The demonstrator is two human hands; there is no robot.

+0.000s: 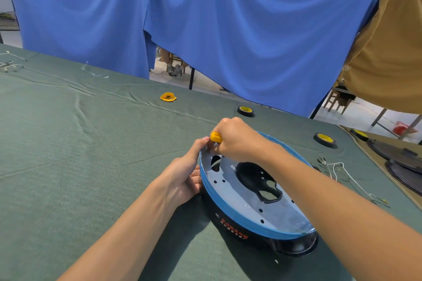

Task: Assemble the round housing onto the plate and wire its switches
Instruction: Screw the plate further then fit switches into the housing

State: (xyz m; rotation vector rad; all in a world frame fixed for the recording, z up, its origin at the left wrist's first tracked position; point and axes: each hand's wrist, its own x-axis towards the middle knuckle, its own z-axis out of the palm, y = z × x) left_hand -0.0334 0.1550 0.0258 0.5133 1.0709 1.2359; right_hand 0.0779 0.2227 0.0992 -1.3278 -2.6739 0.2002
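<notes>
The round housing (230, 219) lies on the green surface (91, 143) just ahead of you, toward your 1 o'clock; it is a shallow black drum with red lettering on its wall, a blue band round the top edge and a glossy lug at its 5 o'clock. The grey plate (239, 191) sits inside that rim, drilled with small holes and cut with a large irregular opening near the middle.

Your right hand (237, 141) is wrapped round the yellow handle of a screwdriver (215, 137), standing at the housing's 10 o'clock; its tip is hidden. Your left hand (182, 178) cups the wall at 9 o'clock, its fingers (202, 143) curled up onto the rim beside the tool; whether they also pinch a screw I cannot tell.

Judge the assembly stiff and fairly light; the glossy wall may slide on the cloth, so brace it by the rim and wall, not the thin plate; mind the cut edges of the opening. Loose wires (338, 171) lie at 3 o'clock, well apart.
</notes>
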